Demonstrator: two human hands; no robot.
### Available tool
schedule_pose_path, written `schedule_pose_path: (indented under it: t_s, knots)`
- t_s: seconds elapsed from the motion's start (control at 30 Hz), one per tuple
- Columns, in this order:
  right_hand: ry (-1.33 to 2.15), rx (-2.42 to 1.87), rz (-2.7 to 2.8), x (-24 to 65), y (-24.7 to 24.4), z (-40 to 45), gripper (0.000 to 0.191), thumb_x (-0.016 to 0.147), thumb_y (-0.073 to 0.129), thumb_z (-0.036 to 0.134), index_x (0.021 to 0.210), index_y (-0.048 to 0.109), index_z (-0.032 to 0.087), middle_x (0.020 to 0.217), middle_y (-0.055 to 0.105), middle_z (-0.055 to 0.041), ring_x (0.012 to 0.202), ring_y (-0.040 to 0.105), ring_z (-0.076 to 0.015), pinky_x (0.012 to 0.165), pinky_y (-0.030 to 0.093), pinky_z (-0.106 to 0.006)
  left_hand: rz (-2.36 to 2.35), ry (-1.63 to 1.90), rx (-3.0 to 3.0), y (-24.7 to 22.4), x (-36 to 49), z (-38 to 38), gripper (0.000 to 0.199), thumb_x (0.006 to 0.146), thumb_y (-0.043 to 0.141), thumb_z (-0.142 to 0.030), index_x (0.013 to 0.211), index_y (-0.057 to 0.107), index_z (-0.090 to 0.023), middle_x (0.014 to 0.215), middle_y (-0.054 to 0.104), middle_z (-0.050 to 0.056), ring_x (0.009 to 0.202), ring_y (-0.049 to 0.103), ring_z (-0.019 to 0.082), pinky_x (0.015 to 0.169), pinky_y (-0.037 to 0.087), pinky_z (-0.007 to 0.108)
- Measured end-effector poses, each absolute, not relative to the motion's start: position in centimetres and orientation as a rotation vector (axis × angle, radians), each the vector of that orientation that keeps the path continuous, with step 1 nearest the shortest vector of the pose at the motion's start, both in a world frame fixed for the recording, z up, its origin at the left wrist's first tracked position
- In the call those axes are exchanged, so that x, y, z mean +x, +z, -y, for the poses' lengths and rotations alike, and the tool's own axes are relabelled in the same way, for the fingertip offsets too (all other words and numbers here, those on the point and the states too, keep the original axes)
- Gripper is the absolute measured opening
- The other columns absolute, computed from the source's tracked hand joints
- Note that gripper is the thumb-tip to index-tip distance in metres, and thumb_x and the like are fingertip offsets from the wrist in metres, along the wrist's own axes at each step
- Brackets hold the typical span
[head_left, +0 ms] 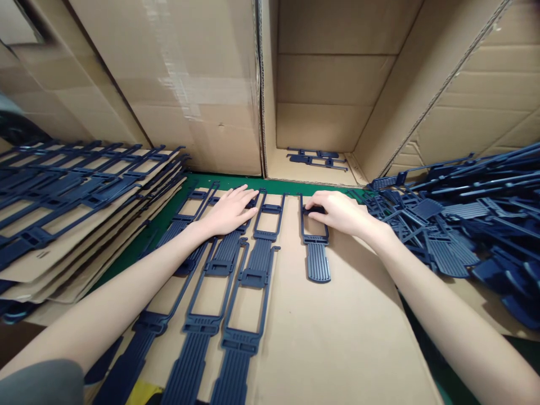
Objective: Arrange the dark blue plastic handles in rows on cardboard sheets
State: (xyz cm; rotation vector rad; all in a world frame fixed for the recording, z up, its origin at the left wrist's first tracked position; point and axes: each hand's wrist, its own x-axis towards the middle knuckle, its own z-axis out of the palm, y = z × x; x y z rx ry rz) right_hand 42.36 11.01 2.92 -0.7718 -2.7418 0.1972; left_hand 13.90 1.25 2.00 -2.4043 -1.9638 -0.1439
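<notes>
Both hands work over a flat cardboard sheet (pixel 337 337): the left hand (pixel 230 211) is spread, palm down, on the upper ends of laid-out navy brackets (pixel 200 323), and whether it grips any cannot be told; the right hand (pixel 335 211) is curled, thumb and forefinger pinching the crossbar of a single navy bracket (pixel 318 262), which lies on the sheet apart from the rows to its left.

Beyond, an open cardboard carton (pixel 341 79) faces the worker, with two similar parts (pixel 316 159) lying flat on its floor. Beside it stands a carton panel (pixel 211 84) with a glossy strip of clear tape. On the left, a stack of cardboard sheets (pixel 112 256) carries more brackets, with others poking out between layers. A tangled heap of loose parts (pixel 439 236) crowds the right forearm. Green tabletop (pixel 248 183) shows between these, and something yellow (pixel 143 392) peeks out at the lower edge.

Each laid bracket has an open rectangular frame leading into a lengthwise-ribbed tongue; the pinched one's tongue ends rounded. The plastic looks smooth, with a dull sheen.
</notes>
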Motion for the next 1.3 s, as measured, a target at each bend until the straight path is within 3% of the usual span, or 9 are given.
schedule_pose_path:
  t_s: [0.23,0.73,1.0,1.3]
  knots:
    - [0.276,-0.61,2.792,41.9,3.4,-10.1,0.026,0.086,0.051,0.016,0.104,0.07,0.019,0.108,0.067,-0.0083,0.098,0.062,-0.0242,0.086,0.049,-0.037,1.959,-0.155,-2.413,2.0,14.0,-1.3,0.061,0.096,0.026,-0.05,0.144,0.035,-0.012,0.15,0.036,0.011,0.143,0.022,0.026,0.116,0.017,0.045]
    - [0.394,-0.546,2.804,41.4,3.9,-9.1,0.031,0.084,0.049,0.007,0.103,0.07,0.018,0.11,0.067,-0.007,0.102,0.062,-0.022,0.093,0.048,-0.037,1.946,-0.164,-2.418,2.0,13.9,-1.2,0.061,0.097,0.025,-0.05,0.144,0.034,-0.013,0.15,0.036,0.011,0.143,0.021,0.025,0.116,0.018,0.046]
    - [0.228,-0.7,2.761,41.7,3.1,-9.9,0.035,0.084,0.046,0.006,0.107,0.069,0.019,0.108,0.067,-0.0087,0.103,0.061,-0.0246,0.092,0.049,-0.04,1.971,-0.159,-2.416,2.3,14.1,-1.0,0.058,0.096,0.026,-0.049,0.144,0.034,-0.016,0.15,0.036,0.01,0.143,0.021,0.024,0.116,0.017,0.046]
    - [0.313,-0.52,2.759,41.0,3.3,-9.2,0.039,0.087,0.044,0.011,0.122,0.06,0.018,0.127,0.06,-0.009,0.117,0.055,-0.0223,0.1,0.044,-0.041,1.977,-0.148,-2.413,2.3,14.1,-1.0,0.058,0.096,0.027,-0.048,0.144,0.034,-0.015,0.15,0.035,0.009,0.143,0.02,0.025,0.116,0.017,0.046]
